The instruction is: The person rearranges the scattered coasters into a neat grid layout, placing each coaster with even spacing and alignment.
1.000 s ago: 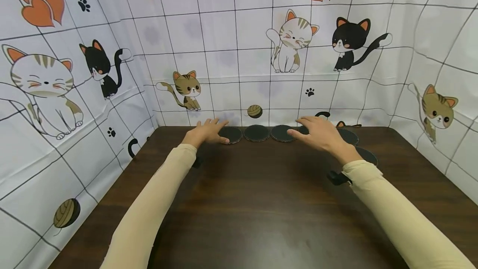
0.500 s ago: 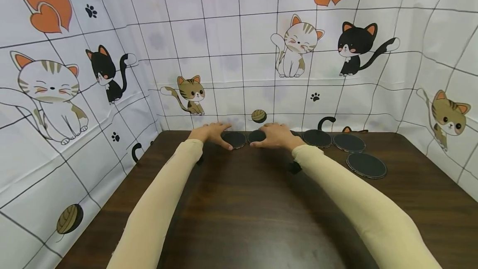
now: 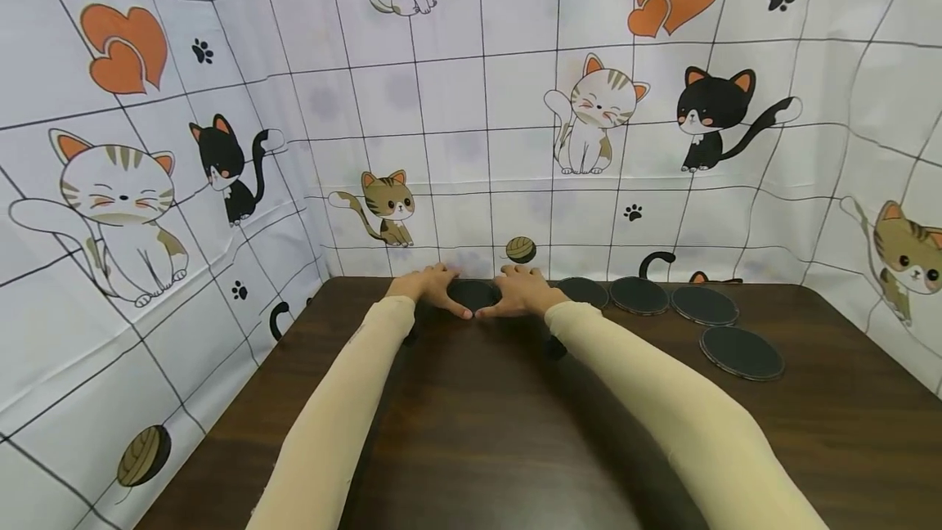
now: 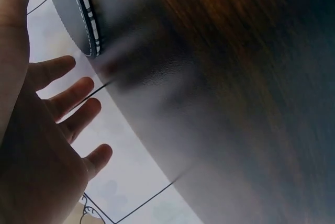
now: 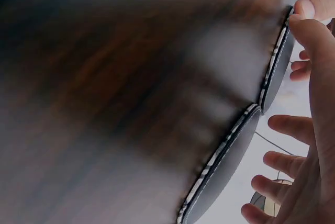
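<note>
A flat, dark round coaster [image 3: 473,293] with a stitched rim lies at the table's far edge, between my two hands. My left hand [image 3: 425,288] is on its left side with loosely spread fingers; the left wrist view shows the fingers [image 4: 78,116] a little apart from the coaster [image 4: 68,12]. On its other side is my right hand [image 3: 521,293], palm down over a second coaster [image 5: 227,164], mostly hidden in the head view. In the right wrist view, both thumbs come together at the first coaster's edge [image 5: 277,64]. Neither hand's fingers curl round anything.
More matching coasters continue to the right, one [image 3: 583,293] beside my right hand and the last [image 3: 742,352] nearer me. Dark wood covers the tabletop [image 3: 471,432]. A white cat-print cloth [image 3: 449,154] rises directly behind the table and along both sides.
My right hand has moved left along the row, from the right-hand coasters to the leftmost one, bringing the thumbs together. My left hand has stayed near that coaster. The head view has tilted slightly up.
</note>
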### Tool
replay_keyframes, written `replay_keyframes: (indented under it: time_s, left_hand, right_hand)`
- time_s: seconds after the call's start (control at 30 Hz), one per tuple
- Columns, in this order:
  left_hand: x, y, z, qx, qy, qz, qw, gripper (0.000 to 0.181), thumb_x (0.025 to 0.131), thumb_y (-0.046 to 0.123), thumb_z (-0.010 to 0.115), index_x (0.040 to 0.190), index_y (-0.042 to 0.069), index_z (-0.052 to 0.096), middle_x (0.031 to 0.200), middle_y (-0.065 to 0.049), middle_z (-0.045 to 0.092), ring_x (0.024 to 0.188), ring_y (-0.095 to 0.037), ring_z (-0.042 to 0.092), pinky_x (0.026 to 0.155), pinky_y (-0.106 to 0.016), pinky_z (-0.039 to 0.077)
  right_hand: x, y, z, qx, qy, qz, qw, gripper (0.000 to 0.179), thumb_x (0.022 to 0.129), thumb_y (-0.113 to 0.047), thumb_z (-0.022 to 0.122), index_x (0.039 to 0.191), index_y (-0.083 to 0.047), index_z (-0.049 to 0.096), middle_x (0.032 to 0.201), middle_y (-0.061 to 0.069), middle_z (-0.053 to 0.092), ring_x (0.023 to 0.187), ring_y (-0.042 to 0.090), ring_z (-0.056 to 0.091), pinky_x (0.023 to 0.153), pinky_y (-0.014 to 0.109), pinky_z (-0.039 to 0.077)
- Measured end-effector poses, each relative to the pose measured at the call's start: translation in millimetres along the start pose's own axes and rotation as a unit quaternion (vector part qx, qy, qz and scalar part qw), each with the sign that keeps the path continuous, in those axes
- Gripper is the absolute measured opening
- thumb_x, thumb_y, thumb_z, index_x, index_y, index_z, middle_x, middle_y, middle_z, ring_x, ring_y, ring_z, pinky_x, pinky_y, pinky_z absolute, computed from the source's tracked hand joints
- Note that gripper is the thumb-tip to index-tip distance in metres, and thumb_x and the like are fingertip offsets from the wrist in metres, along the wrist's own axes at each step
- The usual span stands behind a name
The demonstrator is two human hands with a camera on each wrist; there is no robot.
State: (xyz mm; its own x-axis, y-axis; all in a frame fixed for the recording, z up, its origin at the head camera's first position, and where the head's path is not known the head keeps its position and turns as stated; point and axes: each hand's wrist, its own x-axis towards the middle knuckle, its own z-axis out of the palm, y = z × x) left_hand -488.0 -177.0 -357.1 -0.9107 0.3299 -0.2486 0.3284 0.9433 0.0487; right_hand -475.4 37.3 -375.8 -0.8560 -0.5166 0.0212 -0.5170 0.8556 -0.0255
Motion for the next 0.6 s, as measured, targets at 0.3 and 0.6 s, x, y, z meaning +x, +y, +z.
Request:
replay_keyframes:
  time_s: [0.3, 0.6]
  left_hand:
    - [6.9, 0.9, 3.1, 0.0, -0.015, 0.017, 0.9998, 0.108, 0.06, 0.077, 0.063, 0.137, 0.006, 0.038, 0.13, -0.011, 0.037, 0.111, -0.024, 0.039, 0.091, -0.04, 0.035]
    - [7.5, -6.1, 7.9, -0.051, -0.006, 0.032, 0.9982, 0.102, 0.062, 0.072, 0.067, 0.136, 0.007, 0.04, 0.125, -0.011, 0.037, 0.108, -0.025, 0.039, 0.09, -0.041, 0.035]
  right_hand:
    - [10.7, 1, 7, -0.003, -0.002, 0.017, 0.9999, 0.096, 0.063, -0.085, 0.048, 0.132, -0.017, 0.053, 0.138, 0.012, 0.035, 0.125, 0.033, 0.03, 0.096, 0.058, 0.023]
    - [14.4, -1, 11, 0.044, 0.01, 0.016, 0.9988, 0.093, 0.063, -0.082, 0.054, 0.13, -0.017, 0.056, 0.139, 0.011, 0.036, 0.123, 0.033, 0.03, 0.095, 0.057, 0.022]
